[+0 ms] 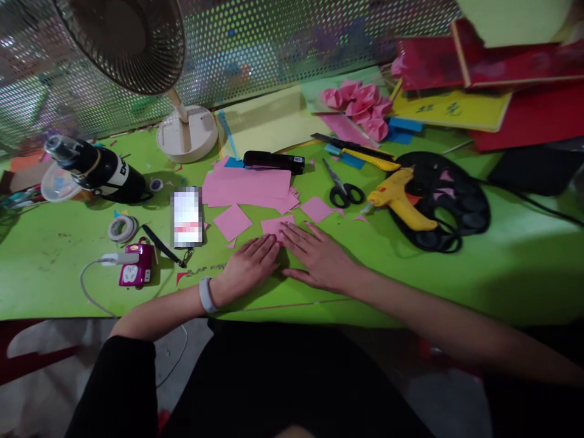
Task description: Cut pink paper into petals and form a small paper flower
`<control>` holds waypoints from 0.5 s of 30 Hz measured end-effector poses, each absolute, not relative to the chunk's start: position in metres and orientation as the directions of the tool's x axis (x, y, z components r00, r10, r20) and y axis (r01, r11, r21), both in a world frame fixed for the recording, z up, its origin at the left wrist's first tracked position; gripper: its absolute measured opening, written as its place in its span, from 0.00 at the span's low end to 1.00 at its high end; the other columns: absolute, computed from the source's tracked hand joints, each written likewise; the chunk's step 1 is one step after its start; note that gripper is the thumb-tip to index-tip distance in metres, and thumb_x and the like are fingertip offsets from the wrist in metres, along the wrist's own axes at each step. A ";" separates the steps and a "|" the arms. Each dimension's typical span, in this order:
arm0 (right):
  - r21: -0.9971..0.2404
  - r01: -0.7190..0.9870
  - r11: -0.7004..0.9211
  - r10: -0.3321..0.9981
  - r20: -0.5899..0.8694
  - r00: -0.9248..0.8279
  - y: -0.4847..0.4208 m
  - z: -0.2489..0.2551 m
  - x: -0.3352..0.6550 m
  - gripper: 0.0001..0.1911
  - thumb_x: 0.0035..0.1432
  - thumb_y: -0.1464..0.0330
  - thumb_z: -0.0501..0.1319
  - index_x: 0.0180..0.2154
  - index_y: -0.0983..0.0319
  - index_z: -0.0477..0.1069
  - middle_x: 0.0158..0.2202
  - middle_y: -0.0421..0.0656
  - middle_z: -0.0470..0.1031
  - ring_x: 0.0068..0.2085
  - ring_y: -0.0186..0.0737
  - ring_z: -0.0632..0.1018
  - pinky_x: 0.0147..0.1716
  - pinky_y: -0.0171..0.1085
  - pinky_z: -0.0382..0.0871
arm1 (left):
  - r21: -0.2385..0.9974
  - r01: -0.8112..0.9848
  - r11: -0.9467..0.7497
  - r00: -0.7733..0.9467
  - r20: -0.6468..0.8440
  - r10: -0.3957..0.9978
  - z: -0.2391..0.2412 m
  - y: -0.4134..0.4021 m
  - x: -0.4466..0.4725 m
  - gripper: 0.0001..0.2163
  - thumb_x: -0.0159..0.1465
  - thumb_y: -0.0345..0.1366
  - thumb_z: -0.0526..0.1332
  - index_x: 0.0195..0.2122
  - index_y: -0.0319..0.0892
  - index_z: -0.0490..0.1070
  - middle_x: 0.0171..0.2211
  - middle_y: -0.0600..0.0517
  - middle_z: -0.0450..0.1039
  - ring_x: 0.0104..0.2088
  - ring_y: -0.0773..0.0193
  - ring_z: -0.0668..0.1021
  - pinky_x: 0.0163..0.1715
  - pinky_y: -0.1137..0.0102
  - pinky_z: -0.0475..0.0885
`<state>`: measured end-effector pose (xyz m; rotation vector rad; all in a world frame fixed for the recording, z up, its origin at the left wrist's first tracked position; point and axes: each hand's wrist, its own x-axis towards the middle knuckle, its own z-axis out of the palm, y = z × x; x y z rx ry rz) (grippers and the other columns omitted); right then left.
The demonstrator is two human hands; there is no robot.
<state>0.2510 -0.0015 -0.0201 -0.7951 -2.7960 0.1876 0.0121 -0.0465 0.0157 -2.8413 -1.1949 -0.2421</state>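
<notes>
My left hand (249,263) and my right hand (314,255) lie flat side by side on the green table (502,267), fingers stretched out. Their fingertips press on a small pink paper square (276,226). More pink squares lie close by: one (232,221) to the left and one (317,208) to the right. A stack of pink paper sheets (249,185) sits just beyond them. I wear a grey band on my left wrist.
Black scissors (343,187), a yellow glue gun (399,198) on a black tray (449,201), a black stapler (274,161), a phone (187,217), tape roll (122,229), pink power strip (135,271), black bottle (98,170), a fan (137,42), pink paper flowers (360,103) and coloured boards behind.
</notes>
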 end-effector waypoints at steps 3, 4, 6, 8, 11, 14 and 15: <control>-0.210 0.538 0.817 0.576 0.225 -0.786 -0.001 -0.014 0.254 0.42 0.72 0.50 0.50 0.72 0.77 0.49 0.73 0.62 0.51 0.73 0.56 0.56 0.70 0.57 0.54 | -0.006 0.731 -0.683 0.679 0.112 0.726 0.013 -0.052 0.014 0.23 0.77 0.42 0.51 0.65 0.28 0.64 0.64 0.35 0.68 0.65 0.51 0.73 0.63 0.58 0.69; -0.220 0.570 0.792 0.610 0.237 -0.756 0.000 -0.012 0.256 0.41 0.72 0.52 0.51 0.71 0.77 0.51 0.73 0.63 0.51 0.73 0.57 0.56 0.70 0.56 0.55 | -0.006 0.735 -0.678 0.675 0.097 0.732 0.012 -0.052 0.014 0.24 0.77 0.43 0.50 0.65 0.28 0.64 0.65 0.34 0.67 0.65 0.50 0.72 0.64 0.57 0.69; -0.235 0.642 0.730 0.683 0.242 -0.689 0.003 -0.009 0.262 0.36 0.73 0.56 0.51 0.70 0.77 0.56 0.72 0.63 0.54 0.73 0.58 0.58 0.69 0.57 0.57 | -0.005 0.745 -0.668 0.666 0.082 0.742 0.011 -0.053 0.015 0.26 0.77 0.44 0.49 0.66 0.27 0.63 0.66 0.34 0.65 0.66 0.50 0.71 0.65 0.57 0.68; -0.248 0.685 0.685 0.728 0.221 -0.649 0.006 -0.007 0.268 0.31 0.73 0.60 0.50 0.67 0.74 0.63 0.71 0.62 0.57 0.71 0.59 0.61 0.68 0.60 0.60 | -0.008 0.752 -0.659 0.657 0.080 0.749 0.010 -0.054 0.015 0.26 0.77 0.45 0.48 0.67 0.28 0.62 0.67 0.34 0.63 0.67 0.50 0.70 0.65 0.57 0.68; -0.256 0.675 0.692 0.722 0.206 -0.661 0.009 -0.005 0.275 0.26 0.73 0.62 0.50 0.63 0.71 0.70 0.70 0.60 0.60 0.69 0.58 0.65 0.67 0.59 0.62 | -0.017 0.759 -0.651 0.650 0.085 0.755 0.008 -0.056 0.016 0.27 0.77 0.45 0.48 0.67 0.27 0.62 0.67 0.34 0.63 0.67 0.50 0.70 0.65 0.57 0.69; -0.239 0.652 0.720 0.694 0.233 -0.681 0.009 -0.004 0.277 0.24 0.73 0.64 0.51 0.60 0.70 0.73 0.68 0.60 0.64 0.67 0.57 0.69 0.66 0.57 0.65 | -0.027 0.756 -0.655 0.654 0.096 0.751 0.007 -0.056 0.016 0.26 0.77 0.44 0.48 0.67 0.26 0.62 0.67 0.34 0.63 0.66 0.50 0.71 0.65 0.57 0.69; -0.237 0.652 0.720 0.694 0.239 -0.679 0.009 -0.005 0.277 0.23 0.72 0.65 0.52 0.60 0.68 0.74 0.67 0.59 0.65 0.66 0.56 0.70 0.66 0.57 0.66 | -0.028 0.754 -0.656 0.655 0.100 0.749 0.007 -0.056 0.016 0.26 0.77 0.44 0.49 0.67 0.27 0.62 0.67 0.34 0.63 0.66 0.50 0.71 0.65 0.57 0.69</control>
